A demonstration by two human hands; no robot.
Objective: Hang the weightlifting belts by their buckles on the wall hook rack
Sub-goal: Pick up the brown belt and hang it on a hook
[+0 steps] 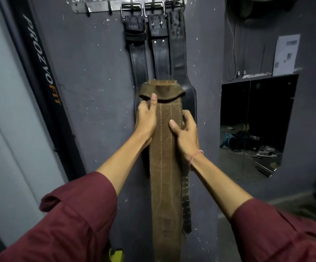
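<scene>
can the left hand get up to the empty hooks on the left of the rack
Probably yes: only bare wall lies between the left hand and the empty hooks; the black belts hang further right. It grips the brown belt, which would rise with it.

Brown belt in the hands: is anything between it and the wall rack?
Yes. Three black belts hang from the right-hand hooks of the rack, straight above the brown belt. The bare hooks further left look free.

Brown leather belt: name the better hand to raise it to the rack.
Left, likely: left hand grips the brown leather belt higher, by its folded top, nearer the free metal hooks; the right hand holds lower.
</scene>
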